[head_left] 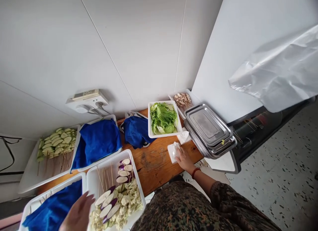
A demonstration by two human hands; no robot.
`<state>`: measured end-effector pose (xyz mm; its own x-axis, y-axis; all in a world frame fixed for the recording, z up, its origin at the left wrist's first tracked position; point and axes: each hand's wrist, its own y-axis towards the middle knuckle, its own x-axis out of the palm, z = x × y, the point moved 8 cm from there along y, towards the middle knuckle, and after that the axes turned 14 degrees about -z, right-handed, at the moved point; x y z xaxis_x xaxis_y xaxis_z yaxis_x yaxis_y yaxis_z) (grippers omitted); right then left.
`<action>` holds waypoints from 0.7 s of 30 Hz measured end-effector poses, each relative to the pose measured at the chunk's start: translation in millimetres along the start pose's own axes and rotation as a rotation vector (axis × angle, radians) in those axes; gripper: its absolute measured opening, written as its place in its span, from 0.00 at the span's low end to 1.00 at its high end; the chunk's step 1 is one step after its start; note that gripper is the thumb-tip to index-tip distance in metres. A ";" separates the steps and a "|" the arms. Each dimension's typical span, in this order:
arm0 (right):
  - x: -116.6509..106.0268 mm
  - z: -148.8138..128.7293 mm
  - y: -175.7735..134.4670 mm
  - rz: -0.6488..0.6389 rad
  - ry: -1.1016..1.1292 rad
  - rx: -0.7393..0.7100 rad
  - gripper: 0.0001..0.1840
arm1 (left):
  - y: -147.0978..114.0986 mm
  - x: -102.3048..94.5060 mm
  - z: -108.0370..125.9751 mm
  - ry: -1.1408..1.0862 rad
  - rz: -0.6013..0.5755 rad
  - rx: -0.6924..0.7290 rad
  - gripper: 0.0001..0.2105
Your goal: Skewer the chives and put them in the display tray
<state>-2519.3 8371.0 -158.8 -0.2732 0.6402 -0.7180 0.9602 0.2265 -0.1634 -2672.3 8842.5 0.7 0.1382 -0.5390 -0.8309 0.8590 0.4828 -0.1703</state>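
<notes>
My right hand (184, 160) is on a small white stack of paper napkins (171, 154) lying on the wooden bench, its fingers closed on a crumpled top napkin. A second white bundle (184, 137) lies just beyond it, beside a stack of metal trays (205, 123). My left hand (79, 211) is open, fingers stretched out, over the edge between two white trays. One of them holds a blue cloth (56, 207). The other holds skewered eggplant slices (109, 202) and cauliflower (125, 201).
A white tray of lettuce (164, 118) stands by the wall, with brown skewers (183, 100) behind it. More blue cloths (99, 138) and skewered green slices (58, 141) are at the left. A power strip (86, 100) is on the wall; a plastic bag (280, 68) hangs right.
</notes>
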 end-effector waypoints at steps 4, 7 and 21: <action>-34.4 4.3 5.5 -0.007 0.048 -0.081 0.20 | 20.3 72.0 67.7 -0.298 -0.222 -0.005 0.24; -63.7 -2.2 2.6 -0.007 0.094 -0.152 0.20 | 11.7 100.3 115.0 -0.436 -0.256 0.079 0.21; -197.2 60.6 -7.3 0.262 -0.496 -0.158 0.28 | 4.6 164.2 162.8 -0.576 -0.408 0.229 0.17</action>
<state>-2468.9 8198.7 -57.0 0.0685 0.2777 -0.9582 0.9613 0.2386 0.1379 -2565.4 8643.9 -50.3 -0.0312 -0.9517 -0.3054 0.9701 0.0448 -0.2387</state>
